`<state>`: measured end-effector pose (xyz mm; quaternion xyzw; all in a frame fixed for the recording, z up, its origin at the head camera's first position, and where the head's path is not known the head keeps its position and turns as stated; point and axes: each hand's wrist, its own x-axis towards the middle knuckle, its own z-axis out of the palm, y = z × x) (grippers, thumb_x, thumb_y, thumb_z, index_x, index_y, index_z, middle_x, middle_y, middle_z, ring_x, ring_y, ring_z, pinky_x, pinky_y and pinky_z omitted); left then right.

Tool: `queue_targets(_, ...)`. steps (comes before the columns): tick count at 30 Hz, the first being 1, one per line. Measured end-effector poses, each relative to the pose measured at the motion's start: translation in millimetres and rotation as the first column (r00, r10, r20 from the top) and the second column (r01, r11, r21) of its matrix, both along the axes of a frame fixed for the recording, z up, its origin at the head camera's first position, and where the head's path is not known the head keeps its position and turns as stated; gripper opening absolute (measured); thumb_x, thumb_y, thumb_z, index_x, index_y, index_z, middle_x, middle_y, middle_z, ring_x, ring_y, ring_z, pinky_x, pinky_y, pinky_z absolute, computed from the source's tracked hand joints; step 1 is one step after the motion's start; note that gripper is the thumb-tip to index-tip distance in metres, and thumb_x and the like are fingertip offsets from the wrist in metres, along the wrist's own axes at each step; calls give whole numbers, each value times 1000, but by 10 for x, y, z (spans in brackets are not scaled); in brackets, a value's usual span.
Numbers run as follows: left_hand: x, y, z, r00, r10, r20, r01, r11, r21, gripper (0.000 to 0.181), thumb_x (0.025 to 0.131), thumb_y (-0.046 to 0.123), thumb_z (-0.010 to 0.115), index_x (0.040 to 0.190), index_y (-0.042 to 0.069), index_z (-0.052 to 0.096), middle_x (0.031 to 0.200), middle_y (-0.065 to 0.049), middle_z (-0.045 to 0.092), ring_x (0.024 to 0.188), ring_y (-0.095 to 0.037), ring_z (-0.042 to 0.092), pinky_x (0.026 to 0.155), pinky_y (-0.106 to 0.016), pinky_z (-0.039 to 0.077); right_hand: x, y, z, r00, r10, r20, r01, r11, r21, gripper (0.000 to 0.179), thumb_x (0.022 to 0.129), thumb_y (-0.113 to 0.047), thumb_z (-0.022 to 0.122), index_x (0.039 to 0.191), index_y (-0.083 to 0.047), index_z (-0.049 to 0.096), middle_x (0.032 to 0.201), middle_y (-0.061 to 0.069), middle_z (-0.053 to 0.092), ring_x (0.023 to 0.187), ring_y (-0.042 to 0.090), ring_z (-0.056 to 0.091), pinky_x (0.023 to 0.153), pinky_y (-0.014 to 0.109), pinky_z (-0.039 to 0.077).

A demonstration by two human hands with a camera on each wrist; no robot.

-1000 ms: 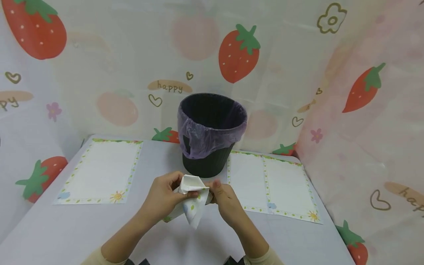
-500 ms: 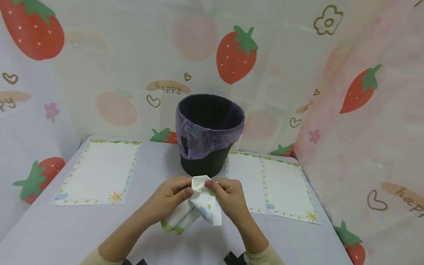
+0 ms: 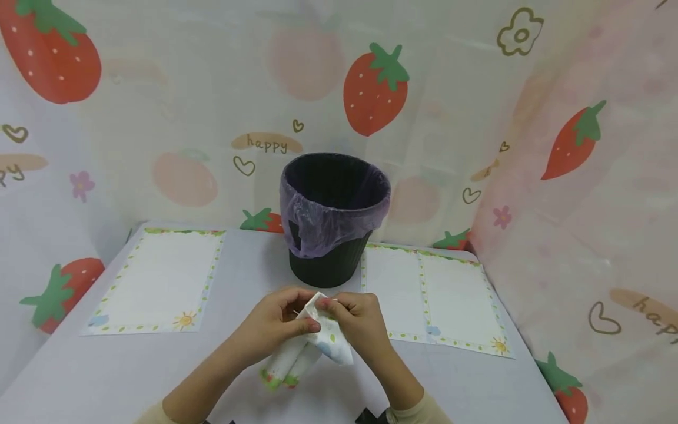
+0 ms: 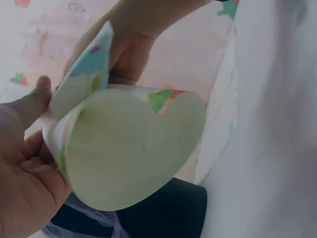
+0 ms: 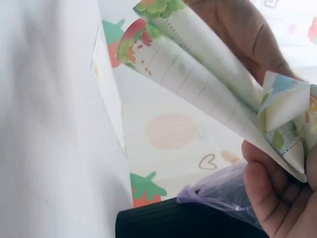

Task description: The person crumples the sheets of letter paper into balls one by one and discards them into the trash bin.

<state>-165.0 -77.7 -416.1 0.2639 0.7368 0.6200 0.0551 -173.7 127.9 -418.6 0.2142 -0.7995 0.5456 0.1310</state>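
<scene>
A sheet of paper (image 3: 331, 338) with a printed leafy border is folded and rolled between my hands in the head view. My left hand (image 3: 275, 321) pinches its left side, thumb in front. On the other side, my right hand (image 3: 365, 324) grips the folded top corner with the thumb over it. In the left wrist view the wide mouth of the rolled paper (image 4: 129, 144) faces the camera, rounded and hollow. Two tapering rolls of the paper (image 5: 198, 89) narrow toward my right fingers (image 5: 262, 188) in the right wrist view, where a bent flap stands up.
Behind my hands stands a black trash can (image 3: 325, 271) with a purple liner bag (image 3: 333, 229) over its rim. One bordered sheet (image 3: 164, 277) lies at the left of the white table (image 3: 79, 377); overlapping bordered sheets (image 3: 461, 300) lie at the right. Strawberry-print curtains (image 3: 222, 76) surround it.
My right thumb has come onto the paper's top, and the upright flap there has been bent down. The rolled ends now hang out at the lower left. Both hands stay in front of the can.
</scene>
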Motion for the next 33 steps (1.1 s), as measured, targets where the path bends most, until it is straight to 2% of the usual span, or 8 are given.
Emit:
queue_targets(4,38,52,18,994,98,-51,-101,994,-49,33,88,28,81,110,7,69,105,-7,68,84,-16,69,73,-26,59,20,42,44,994,40,97,-42,999,18,40,95,-30,72,64,-6,71,58,-3,60,51,4,49,44,18,39)
queue_targets(7,32,50,50,982,175,-71,-179,982,-54,26,89,30,80,100,9,70,96,-5,68,79,-15,65,67,-24,56,0,141,96,958,239,161,-238,971,-26,50,102,-42,60,78,1,71,69,-1,63,61,5,59,53,22,52)
queue_targets(12,-29,-20,90,971,237,12,-237,971,15,20,92,23,78,92,5,69,84,-7,68,72,-17,62,61,-24,53,-49,305,187,732,643,225,-628,765,-143,79,86,-50,74,139,5,55,121,17,66,100,18,70,88,41,61)
queue_targets(14,-43,-43,91,969,243,46,-245,969,33,20,93,22,77,92,4,69,82,-8,68,72,-17,62,61,-24,53,-43,314,212,692,678,247,-670,731,-129,95,76,-46,84,149,0,45,132,18,60,109,21,69,96,43,58)
queue_targets(16,-48,-52,84,963,261,61,-263,964,36,22,92,23,78,91,3,69,81,-8,67,72,-17,61,61,-24,53,-25,286,221,721,644,255,-649,757,-76,99,71,-40,89,151,-6,43,137,15,58,112,21,69,99,42,57)
queue_targets(21,-29,-36,67,943,323,87,-327,944,47,29,90,31,81,91,4,71,80,-7,67,74,-19,62,61,-25,53,35,140,187,878,426,217,-446,894,51,88,69,-27,93,144,-7,51,126,8,66,100,17,71,88,34,61)
queue_targets(24,-7,-13,57,934,339,109,-347,935,66,29,87,32,83,92,6,73,81,-7,69,76,-19,64,63,-25,55,62,57,154,942,274,192,-294,952,83,72,71,-24,93,132,-6,60,111,6,71,85,14,69,73,29,61)
queue_targets(33,32,47,-3,952,286,111,-297,950,100,23,93,32,76,98,9,79,87,-6,72,77,-16,66,63,-26,57,46,12,85,989,76,126,-84,995,53,35,73,-27,89,91,-6,68,84,3,72,68,9,60,55,23,51)
